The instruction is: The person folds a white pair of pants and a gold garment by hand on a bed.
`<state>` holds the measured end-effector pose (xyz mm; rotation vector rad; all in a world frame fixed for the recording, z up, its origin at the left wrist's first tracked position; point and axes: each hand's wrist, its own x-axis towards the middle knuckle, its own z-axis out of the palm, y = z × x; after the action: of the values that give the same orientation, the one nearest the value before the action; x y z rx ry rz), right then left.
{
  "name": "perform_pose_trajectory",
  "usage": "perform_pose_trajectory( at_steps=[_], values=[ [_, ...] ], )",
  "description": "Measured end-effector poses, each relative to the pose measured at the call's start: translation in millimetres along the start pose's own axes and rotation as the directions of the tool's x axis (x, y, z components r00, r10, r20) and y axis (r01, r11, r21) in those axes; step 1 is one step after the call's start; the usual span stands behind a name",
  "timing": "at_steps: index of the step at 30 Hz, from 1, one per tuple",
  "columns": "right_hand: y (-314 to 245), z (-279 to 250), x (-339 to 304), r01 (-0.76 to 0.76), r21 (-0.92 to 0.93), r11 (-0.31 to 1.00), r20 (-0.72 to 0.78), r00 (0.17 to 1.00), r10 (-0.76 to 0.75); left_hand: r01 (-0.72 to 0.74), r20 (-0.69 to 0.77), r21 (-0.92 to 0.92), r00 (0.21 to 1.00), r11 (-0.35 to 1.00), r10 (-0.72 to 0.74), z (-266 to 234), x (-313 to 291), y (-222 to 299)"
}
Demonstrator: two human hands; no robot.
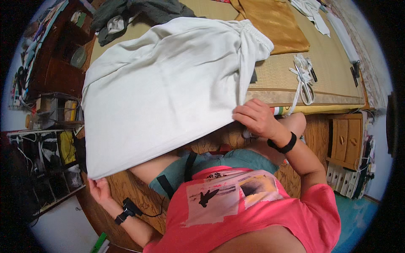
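Two hands hold one white garment (168, 88) stretched out over the mat — the left hand (98, 188) pinches its near corner, the right hand (254, 118) grips the opposite edge, fingers curled. It looks soft, light and floppy — best held at corners or hems, I'd say.

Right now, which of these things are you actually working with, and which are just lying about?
In hand:
white garment, its near edge pinched by the left hand and right hand

Lying about:
scissors
mustard-yellow cloth
grey clothes
small wooden drawers
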<state>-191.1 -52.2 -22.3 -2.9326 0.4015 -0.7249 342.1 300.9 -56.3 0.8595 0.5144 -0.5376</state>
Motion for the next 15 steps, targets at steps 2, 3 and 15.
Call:
perform_pose_trajectory(
  at_steps=[2,3,15],
  values=[
    [8,13,4,0.005,-0.039,0.999,-0.025,1.0,-0.006,0.012,0.06,0.013,0.998,1.0,-0.012,-36,25,32],
    [14,12,10,-0.011,-0.08,0.997,-0.04,0.999,0.008,0.069,0.135,0.028,0.988,0.997,-0.072,-56,32,51],
    [67,-30,15,-0.208,-0.42,0.883,-0.166,0.975,0.151,-0.203,0.221,0.258,0.964,0.945,0.147,-92,81,91]
  ],
)
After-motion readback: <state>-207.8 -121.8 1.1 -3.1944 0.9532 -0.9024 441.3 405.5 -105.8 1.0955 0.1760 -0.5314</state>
